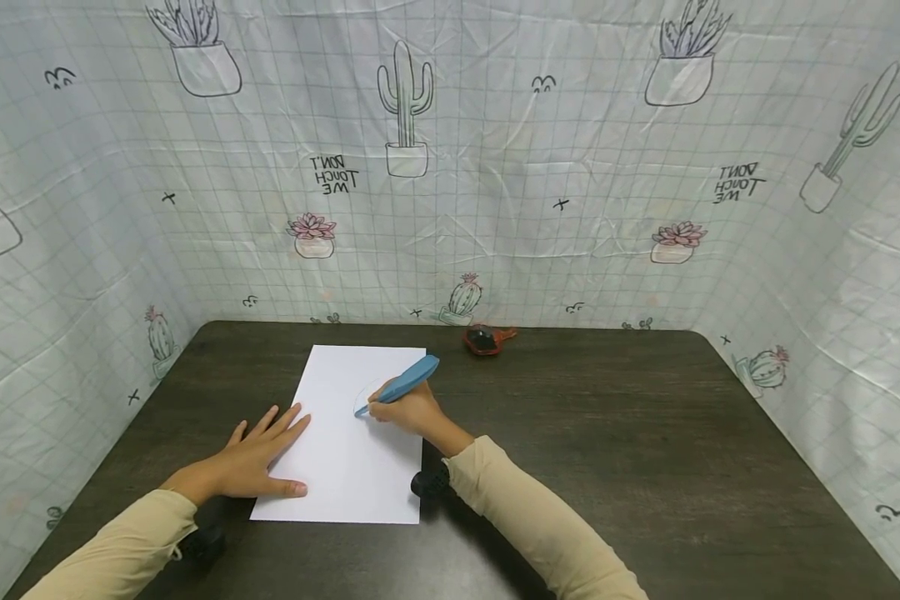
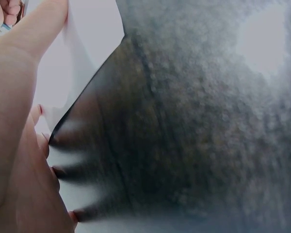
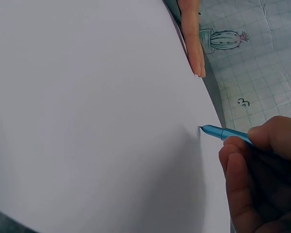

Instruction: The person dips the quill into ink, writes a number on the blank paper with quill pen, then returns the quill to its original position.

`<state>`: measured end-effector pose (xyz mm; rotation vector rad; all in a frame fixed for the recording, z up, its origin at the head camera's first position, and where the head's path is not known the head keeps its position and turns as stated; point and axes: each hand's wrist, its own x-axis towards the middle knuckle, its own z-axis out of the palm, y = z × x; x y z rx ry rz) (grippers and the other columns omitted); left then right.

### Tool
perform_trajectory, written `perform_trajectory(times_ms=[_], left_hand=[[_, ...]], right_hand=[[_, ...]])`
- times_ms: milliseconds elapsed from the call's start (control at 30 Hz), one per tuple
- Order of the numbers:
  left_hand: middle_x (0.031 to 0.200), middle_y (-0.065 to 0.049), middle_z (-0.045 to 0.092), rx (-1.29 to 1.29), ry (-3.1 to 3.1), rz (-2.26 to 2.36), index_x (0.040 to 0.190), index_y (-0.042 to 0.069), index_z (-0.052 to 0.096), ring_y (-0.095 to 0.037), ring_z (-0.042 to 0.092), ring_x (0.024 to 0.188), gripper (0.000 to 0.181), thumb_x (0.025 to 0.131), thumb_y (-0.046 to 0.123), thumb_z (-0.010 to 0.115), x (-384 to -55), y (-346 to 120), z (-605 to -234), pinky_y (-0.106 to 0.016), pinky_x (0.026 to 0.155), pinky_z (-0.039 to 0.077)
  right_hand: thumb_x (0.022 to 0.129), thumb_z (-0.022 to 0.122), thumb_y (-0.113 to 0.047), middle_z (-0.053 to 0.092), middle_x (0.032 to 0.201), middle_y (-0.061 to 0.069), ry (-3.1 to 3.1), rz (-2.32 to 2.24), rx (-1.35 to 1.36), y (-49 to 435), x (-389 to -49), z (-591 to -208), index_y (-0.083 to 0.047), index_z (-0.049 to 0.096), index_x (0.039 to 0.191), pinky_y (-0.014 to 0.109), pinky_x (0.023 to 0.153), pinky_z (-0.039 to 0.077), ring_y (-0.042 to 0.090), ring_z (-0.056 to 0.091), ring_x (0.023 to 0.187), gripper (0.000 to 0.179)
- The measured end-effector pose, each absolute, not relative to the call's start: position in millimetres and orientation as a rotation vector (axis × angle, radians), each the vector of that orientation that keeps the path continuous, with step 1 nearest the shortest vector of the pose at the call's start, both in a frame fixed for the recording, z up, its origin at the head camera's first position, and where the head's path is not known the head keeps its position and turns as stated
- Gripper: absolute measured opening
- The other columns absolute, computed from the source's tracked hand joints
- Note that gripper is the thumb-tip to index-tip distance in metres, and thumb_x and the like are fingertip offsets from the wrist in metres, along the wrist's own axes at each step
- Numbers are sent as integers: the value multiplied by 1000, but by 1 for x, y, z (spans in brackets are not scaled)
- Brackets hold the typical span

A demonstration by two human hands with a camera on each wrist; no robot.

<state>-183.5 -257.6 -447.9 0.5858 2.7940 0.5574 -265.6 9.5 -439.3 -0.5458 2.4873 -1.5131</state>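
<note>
A white sheet of paper (image 1: 345,475) lies on the dark table, left of the middle. My right hand (image 1: 414,412) pinches a blue pen (image 1: 412,377) whose top end is wide and feather-shaped. In the right wrist view the tip of the pen (image 3: 212,130) meets the paper. A faint curved line (image 1: 357,398) shows beside the tip in the head view. Across the sheet's left edge my left hand (image 1: 251,464) rests with fingers spread and straight, thumb on the paper. The left wrist view shows the thumb (image 2: 19,73) close up, with fingertips along the paper's edge.
A small red and black object (image 1: 486,339) lies at the table's back edge; its kind is unclear. A white cloth (image 1: 495,167) printed with cacti surrounds the dark wooden table (image 1: 607,442) at the back and sides. Black wrist devices (image 1: 430,482) sit under both forearms.
</note>
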Motion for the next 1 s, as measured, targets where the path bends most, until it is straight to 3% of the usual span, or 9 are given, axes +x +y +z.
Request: perform_trajectory(times_ms=[267,700,1000], left_hand=[[159,-20,11,580,2786,556,152,8,25,-53,4,141,107,73,64,70,-184,-257,-445,-79,98,0],[159,-21,11,595,2783,560,152,7,25,-53,4,141,107,73,63,71,-184,-257,-445,-79,97,0],[159,-20,10,597,2784,560,152,7,24,-53,4,141,107,74,63,71,-184,-260,-448,-79,97,-1]], right_hand=[[81,71,-7,71,69,2,2447,-1518,-598,15,-264,-438,-5,76,87,22,54,43,7,58,60,8],[81,71,-5,71,72,8,2406,-1509,-651,31,-258,-433,0,75,87,20,53,43,6,58,59,8],[82,72,-6,73,75,7,2427,-1486,-616,37,-256,-431,-1,75,89,22,57,50,7,64,63,9]])
